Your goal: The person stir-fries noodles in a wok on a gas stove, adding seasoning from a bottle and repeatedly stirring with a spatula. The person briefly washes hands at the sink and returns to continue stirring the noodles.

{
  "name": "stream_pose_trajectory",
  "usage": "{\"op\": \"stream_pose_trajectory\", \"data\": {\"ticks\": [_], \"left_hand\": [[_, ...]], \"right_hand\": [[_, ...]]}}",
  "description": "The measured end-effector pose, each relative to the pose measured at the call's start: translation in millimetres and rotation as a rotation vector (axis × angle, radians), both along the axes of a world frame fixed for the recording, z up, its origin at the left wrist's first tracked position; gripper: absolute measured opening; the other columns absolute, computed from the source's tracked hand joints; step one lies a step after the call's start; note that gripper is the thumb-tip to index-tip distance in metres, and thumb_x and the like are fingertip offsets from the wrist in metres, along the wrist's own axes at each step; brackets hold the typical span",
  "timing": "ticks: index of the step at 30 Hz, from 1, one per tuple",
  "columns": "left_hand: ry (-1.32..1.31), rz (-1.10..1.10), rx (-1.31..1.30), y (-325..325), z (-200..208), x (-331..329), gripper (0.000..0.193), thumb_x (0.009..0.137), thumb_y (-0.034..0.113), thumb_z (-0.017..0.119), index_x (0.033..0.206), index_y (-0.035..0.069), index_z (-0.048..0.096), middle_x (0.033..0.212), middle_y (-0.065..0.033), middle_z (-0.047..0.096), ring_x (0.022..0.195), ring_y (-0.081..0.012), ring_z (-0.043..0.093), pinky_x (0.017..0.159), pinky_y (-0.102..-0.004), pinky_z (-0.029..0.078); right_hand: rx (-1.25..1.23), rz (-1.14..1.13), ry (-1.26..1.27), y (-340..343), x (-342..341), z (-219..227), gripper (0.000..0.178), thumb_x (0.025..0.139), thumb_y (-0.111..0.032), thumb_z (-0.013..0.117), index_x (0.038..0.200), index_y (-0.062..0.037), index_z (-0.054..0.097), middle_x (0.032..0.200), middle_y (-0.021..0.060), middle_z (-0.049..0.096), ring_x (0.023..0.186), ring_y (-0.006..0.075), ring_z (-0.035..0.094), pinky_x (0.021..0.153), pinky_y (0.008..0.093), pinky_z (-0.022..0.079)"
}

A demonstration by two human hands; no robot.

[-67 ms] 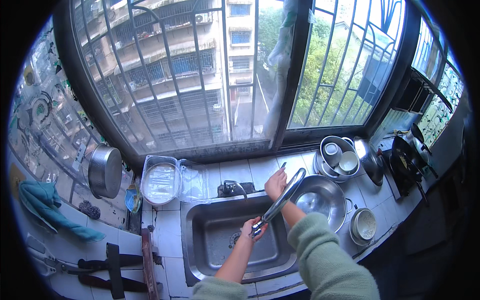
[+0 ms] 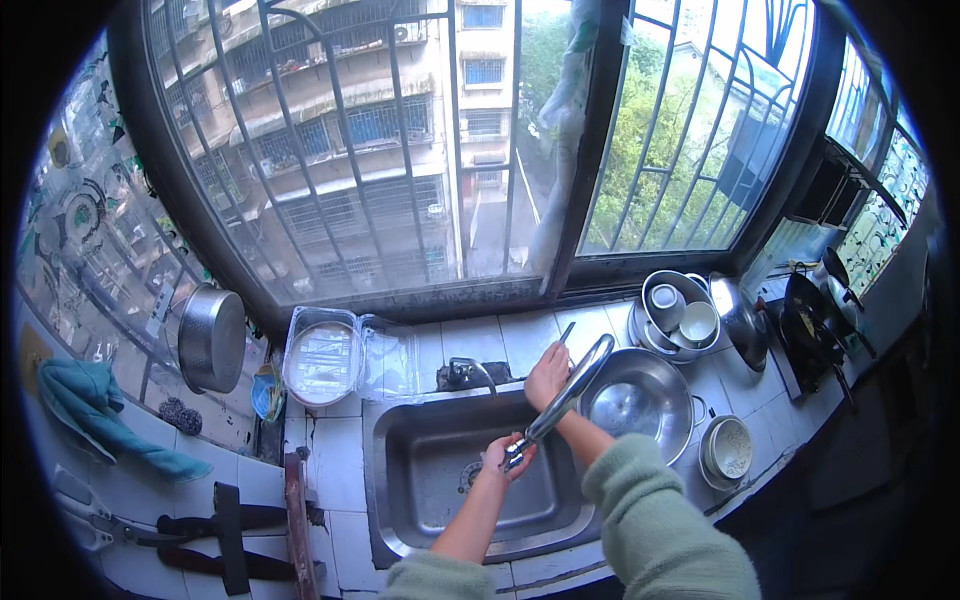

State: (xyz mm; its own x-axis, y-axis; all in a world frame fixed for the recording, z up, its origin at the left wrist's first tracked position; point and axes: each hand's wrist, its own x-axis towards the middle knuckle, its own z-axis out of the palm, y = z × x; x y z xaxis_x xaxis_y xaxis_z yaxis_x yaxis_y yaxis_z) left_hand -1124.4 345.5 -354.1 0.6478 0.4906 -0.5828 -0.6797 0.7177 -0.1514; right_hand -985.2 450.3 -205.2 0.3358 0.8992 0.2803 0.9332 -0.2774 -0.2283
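A curved chrome faucet spout (image 2: 572,392) arches over the sink (image 2: 405,470) and across my right forearm. My left hand (image 2: 500,459) is at its lower end, fingers curled round the tip. Behind the arch my right hand (image 2: 545,377) is closed near the faucet's base, and a thin dark lever (image 2: 568,331) sticks up past its fingertips. The palm side of the right hand is hidden. Below my left hand the steel sink holds a drain, partly covered by that hand. No water stream can be made out.
Right of the sink sit a large steel basin (image 2: 640,400), a pot with bowls (image 2: 676,318) and stacked bowls (image 2: 730,450). A clear plastic container (image 2: 320,358) and a small tap (image 2: 468,374) are behind. Knives (image 2: 235,535) hang at left.
My right hand has shifted slightly toward me and left, away from the lever's tip. My left hand stays at the spout's end.
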Motion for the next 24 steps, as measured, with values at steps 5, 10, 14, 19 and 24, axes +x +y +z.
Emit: {"op": "stream_pose_trajectory", "data": {"ticks": [5,10,14,19,24], "left_hand": [[0.256,0.102,0.064,-25,-40,-24,0.029,0.101,0.036,0.045,0.104,0.012,0.062,0.098,-0.0102,0.068,0.087,-0.0316,0.066,0.084,-0.0567,0.052],[0.285,0.177,0.09,-43,-16,-30,0.028,0.101,0.036,0.046,0.105,0.013,0.062,0.1,-0.0089,0.068,0.088,-0.0296,0.066,0.084,-0.0536,0.052],[0.223,0.204,0.109,-39,19,-35,0.027,0.101,0.035,0.047,0.106,0.014,0.063,0.101,-0.0078,0.068,0.09,-0.0281,0.066,0.085,-0.0512,0.052],[0.165,0.199,0.121,-40,40,-34,0.026,0.101,0.035,0.048,0.108,0.014,0.064,0.103,-0.0064,0.068,0.091,-0.0261,0.065,0.085,-0.0481,0.052],[0.161,0.275,0.144,-47,49,-29,0.026,0.101,0.034,0.049,0.109,0.015,0.064,0.105,-0.0051,0.067,0.093,-0.0242,0.065,0.086,-0.0451,0.052]], "right_hand": [[-0.41,0.321,0.762,-165,-90,-60,0.054,0.094,-0.032,0.051,0.134,0.004,0.052,0.134,0.0311,0.052,0.126,0.0439,0.049,0.112,0.052,0.032],[-0.342,0.175,1.038,-146,-102,-124,0.042,0.096,-0.037,0.053,0.118,-0.0032,0.064,0.118,0.0162,0.068,0.115,0.0331,0.062,0.097,0.0432,0.048],[-0.501,0.157,0.563,-140,-110,-118,0.051,0.099,-0.044,0.042,0.125,-0.005,0.062,0.136,0.0145,0.06,0.131,0.0289,0.054,0.103,0.041,0.045],[-0.479,0.069,0.577,-147,-118,-77,0.049,0.099,-0.039,0.041,0.124,-0.0031,0.062,0.135,0.0166,0.06,0.131,0.0302,0.052,0.105,0.0428,0.041],[-0.557,0.15,0.59,-133,-103,-67,0.047,0.097,-0.034,0.042,0.124,-0.0007,0.061,0.133,0.0189,0.06,0.133,0.0322,0.05,0.108,0.0456,0.036]]}}
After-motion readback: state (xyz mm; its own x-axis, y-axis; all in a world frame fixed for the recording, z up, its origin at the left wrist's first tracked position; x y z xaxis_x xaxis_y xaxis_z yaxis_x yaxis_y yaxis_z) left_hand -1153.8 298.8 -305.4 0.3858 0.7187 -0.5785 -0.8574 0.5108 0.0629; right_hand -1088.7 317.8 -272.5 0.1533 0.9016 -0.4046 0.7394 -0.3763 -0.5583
